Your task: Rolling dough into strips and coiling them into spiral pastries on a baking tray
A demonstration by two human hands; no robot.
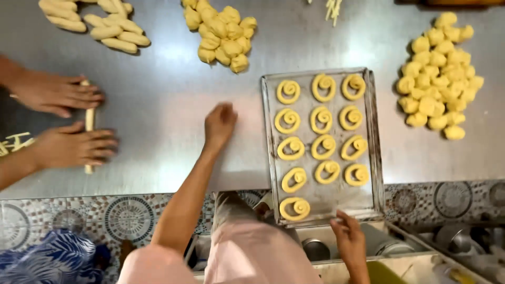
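left hand (220,123): flat on the steel table (158,105), fingers loosely curled; holds nothing that shows, though a piece under the palm can't be ruled out.
right hand (348,236): on the near rim of the tray (371,137), fingers pinched narrow on its edge.
tray: straight ahead of the right hand, just right of the left hand, not touching it. Long axis runs away from the person; near end overhangs the table edge.
spirals (322,144): thirteen coiled dough pieces in rows of three on the tray, nearest row only one (294,208). Bare slots sit right beside the right hand.
dough heap (221,34): ahead of the left hand, slightly left, well apart. Left hand is the nearer one.
right heap (439,76): beyond the tray, ahead-right of the right hand, well apart.
co-worker hands (63,121): far left of the left hand, both flat on a dough rope (89,118); rope's long axis runs away from the person.
dough logs (94,23): far-left corner.
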